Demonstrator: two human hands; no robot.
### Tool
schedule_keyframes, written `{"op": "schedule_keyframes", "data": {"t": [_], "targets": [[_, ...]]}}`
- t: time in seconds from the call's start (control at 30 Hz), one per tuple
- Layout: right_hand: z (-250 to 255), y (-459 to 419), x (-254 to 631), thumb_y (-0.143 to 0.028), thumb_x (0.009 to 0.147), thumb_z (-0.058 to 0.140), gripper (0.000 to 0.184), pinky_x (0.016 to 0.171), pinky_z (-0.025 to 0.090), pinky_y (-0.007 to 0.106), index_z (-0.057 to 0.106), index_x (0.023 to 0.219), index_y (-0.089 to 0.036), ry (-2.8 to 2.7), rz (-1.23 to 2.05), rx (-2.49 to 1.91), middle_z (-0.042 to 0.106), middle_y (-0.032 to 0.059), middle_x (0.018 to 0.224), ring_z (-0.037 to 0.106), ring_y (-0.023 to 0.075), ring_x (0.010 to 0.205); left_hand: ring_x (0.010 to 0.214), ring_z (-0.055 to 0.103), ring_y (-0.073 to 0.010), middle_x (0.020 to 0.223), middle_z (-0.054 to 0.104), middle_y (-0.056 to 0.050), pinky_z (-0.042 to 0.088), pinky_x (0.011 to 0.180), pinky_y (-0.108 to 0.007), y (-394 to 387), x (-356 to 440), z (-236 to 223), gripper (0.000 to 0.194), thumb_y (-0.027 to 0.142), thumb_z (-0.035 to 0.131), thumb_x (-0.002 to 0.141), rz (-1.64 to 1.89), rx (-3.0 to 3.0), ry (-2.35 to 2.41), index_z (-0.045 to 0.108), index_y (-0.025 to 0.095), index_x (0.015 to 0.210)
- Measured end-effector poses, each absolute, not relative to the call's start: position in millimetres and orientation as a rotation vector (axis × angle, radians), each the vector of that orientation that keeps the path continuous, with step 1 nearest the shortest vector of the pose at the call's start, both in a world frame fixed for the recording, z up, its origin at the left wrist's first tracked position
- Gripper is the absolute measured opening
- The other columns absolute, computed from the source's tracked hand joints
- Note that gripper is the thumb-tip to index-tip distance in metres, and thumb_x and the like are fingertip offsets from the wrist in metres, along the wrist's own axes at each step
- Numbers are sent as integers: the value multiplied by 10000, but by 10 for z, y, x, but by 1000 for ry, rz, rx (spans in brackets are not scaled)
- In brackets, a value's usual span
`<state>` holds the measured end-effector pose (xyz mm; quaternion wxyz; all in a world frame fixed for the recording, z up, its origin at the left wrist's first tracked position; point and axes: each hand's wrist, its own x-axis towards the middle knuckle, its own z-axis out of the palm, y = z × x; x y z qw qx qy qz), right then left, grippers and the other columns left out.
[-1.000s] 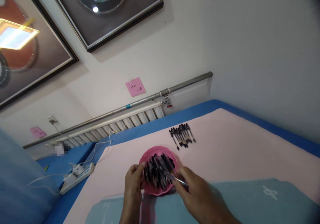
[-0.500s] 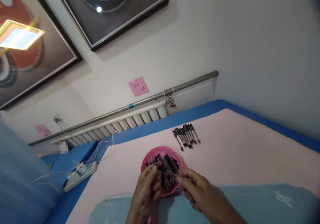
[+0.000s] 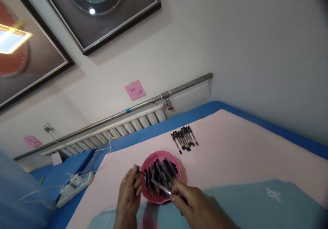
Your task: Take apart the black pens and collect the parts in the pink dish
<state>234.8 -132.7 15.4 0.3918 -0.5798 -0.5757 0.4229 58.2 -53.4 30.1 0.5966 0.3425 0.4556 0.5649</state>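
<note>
Over the left rim of a pink bowl (image 3: 144, 190), my left hand (image 3: 129, 189) pinches a thin black stick (image 3: 140, 172). Its kind is too small to make out. My right hand (image 3: 188, 198) grips a clear slender tube (image 3: 161, 187) that slants across the bowl toward the left hand. Stick and tube are apart. The bowl is filled with black and clear pen-like pieces (image 3: 160, 174). Beyond it, several pen-like clear tubes with black ends (image 3: 184, 139) lie side by side in a slanted row. My right fingers hide the tube's near end.
A pink sheet (image 3: 225, 147) covers the blue bed (image 3: 205, 106), with a teal cloth (image 3: 235, 198) along the near side. A white power strip (image 3: 75, 189) with plugs and cables lies at the left. A radiator (image 3: 143, 119) and pipe run along the wall.
My left hand has moved left, away from my right hand, and the black stick now shows apart from the clear tube. The camera view has shifted slightly to the right.
</note>
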Motion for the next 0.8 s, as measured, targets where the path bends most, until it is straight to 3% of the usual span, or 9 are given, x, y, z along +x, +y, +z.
{"op": "schedule_keyframes", "data": {"t": [0.23, 0.33, 0.43, 0.57, 0.7, 0.8], "targets": [[176, -1335, 2398, -318, 799, 473, 193, 459, 249, 202, 521, 630, -238, -1457, 1025, -1455, 515, -44, 495, 467, 114, 458, 322, 220, 7, 455, 315, 123, 135, 307, -128, -419, 285, 262, 434, 473, 751, 536, 1293, 927, 1392, 515, 136, 676], [150, -1303, 2377, -286, 788, 477, 194, 483, 290, 198, 509, 605, -229, -1387, 1067, -1414, 491, -55, 481, 465, 109, 461, 320, 278, -11, 488, 399, 105, 167, 308, -146, -495, 376, 223, 499, 465, 754, 536, 1131, 1064, 1473, 547, 135, 847], [68, -1274, 2341, -332, 787, 497, 208, 493, 307, 203, 538, 610, -231, -1328, 1091, -1440, 521, -57, 481, 478, 112, 462, 335, 236, -2, 504, 385, 108, 139, 324, -144, -604, 555, 221, 556, 468, 748, 559, 982, 1005, 1280, 549, 137, 960], [-1, -1266, 2331, -331, 784, 504, 201, 490, 311, 203, 577, 629, -226, -1305, 1199, -1415, 547, -51, 491, 489, 113, 473, 362, 186, 7, 489, 323, 107, 115, 339, -142, -645, 720, 252, 433, 444, 756, 570, 1047, 854, 1087, 579, 126, 804], [58, -1237, 2415, -330, 750, 549, 172, 530, 332, 211, 633, 649, -217, -1248, 1292, -1414, 594, -35, 577, 506, 120, 541, 363, 191, 10, 462, 266, 128, 126, 346, -117, -533, 563, 314, 457, 474, 772, 503, 1313, 832, 1165, 519, 151, 705], [90, -1178, 2477, -348, 732, 573, 183, 592, 349, 222, 665, 696, -194, -1105, 1302, -1254, 586, -20, 640, 500, 131, 629, 333, 147, 6, 421, 248, 137, 75, 332, -131, -459, 392, 335, 404, 454, 747, 545, 1192, 988, 1391, 486, 158, 635]]}}
